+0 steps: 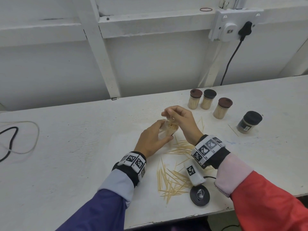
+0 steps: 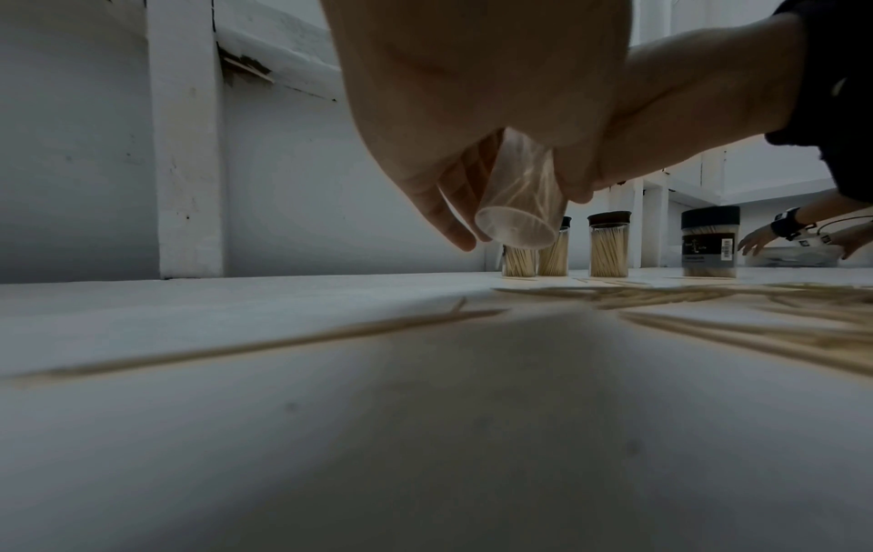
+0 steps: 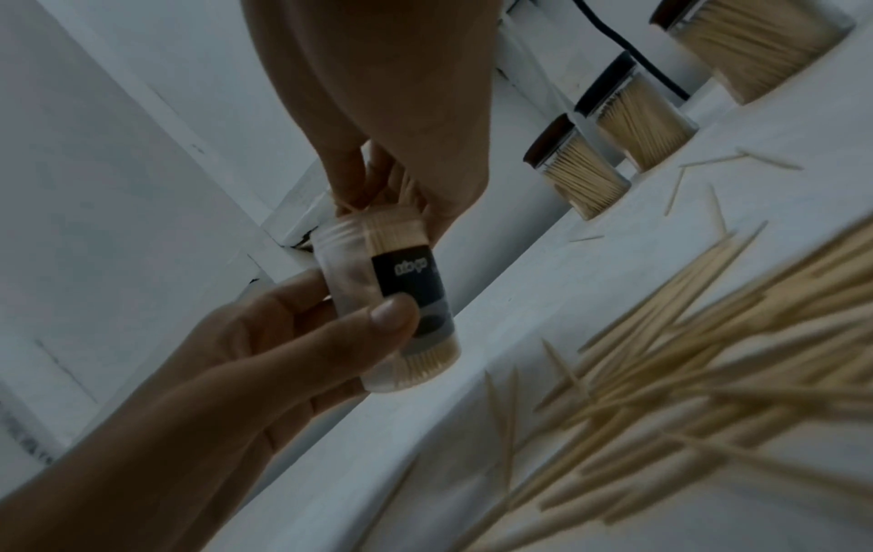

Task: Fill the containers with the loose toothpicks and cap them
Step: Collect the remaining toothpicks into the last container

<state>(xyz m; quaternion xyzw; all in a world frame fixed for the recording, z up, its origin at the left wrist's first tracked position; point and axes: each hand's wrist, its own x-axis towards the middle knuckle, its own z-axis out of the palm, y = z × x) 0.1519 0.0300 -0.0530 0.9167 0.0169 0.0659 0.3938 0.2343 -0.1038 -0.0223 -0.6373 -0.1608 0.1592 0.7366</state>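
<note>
Left hand point(image 1: 150, 139): wraps around a clear jar point(image 3: 387, 306), thumb on the black label, the other fingers point(image 2: 453, 224) behind; the jar is lifted off the worktop point(image 1: 66, 147) and tilted.
Right hand point(image 1: 180, 120): above the jar mouth, fingers point(image 3: 359, 186) pinched narrow on a small bunch of toothpicks standing in the opening.
Jar: uncapped, partly filled with toothpicks leaning to one side; it sits mid-worktop, between the two hands.
Loose toothpicks point(image 1: 173, 179): scattered on the worktop near the front edge, under and between the wrists, with a few more past the right hand.
Lid point(image 1: 199, 195): dark, lying flat on the worktop at the right of the loose pile, just under the right wrist.
Capped jars: two brown-lidded point(image 1: 195, 99) point(image 1: 222, 108) and one black-lidded point(image 1: 208, 99), all full, stand upright at the rear right; a wider black-capped jar point(image 1: 249, 122) with a label stands farther right, apart from them.
Single toothpick point(image 1: 233, 130): lies just left of the wide jar.
Cable point(image 1: 10, 142): black, looped at the left end of the worktop.
Socket point(image 1: 233, 25): on the wall behind, a black plug in it.
</note>
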